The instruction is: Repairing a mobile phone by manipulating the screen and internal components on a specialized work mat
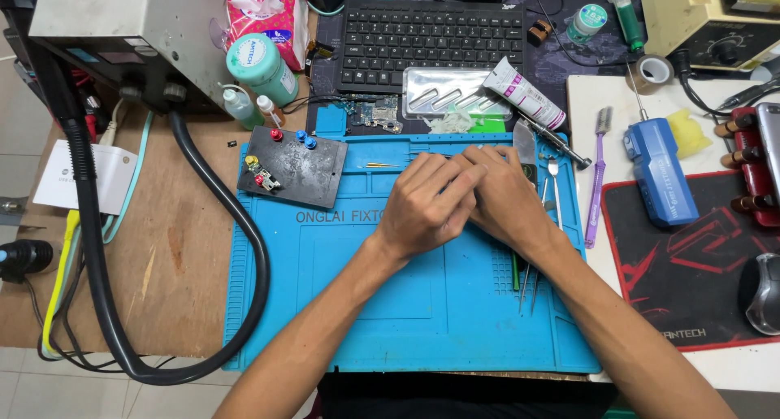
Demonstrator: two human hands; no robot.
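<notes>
Bright, even light from overhead; soft short shadows under the hands on the blue mat [341, 305]. Mild glare on the clear plastic tray [455, 91]. Sharp focus mid-frame, slight wide-angle bend + softness at edges.

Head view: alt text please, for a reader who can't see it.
Two bare hands, left hand partly over right hand, rest together on a blue mat; whatever they hold is hidden. Tweezers lie beside the right hand, a black fixture sits left, and a keyboard lies beyond.
</notes>
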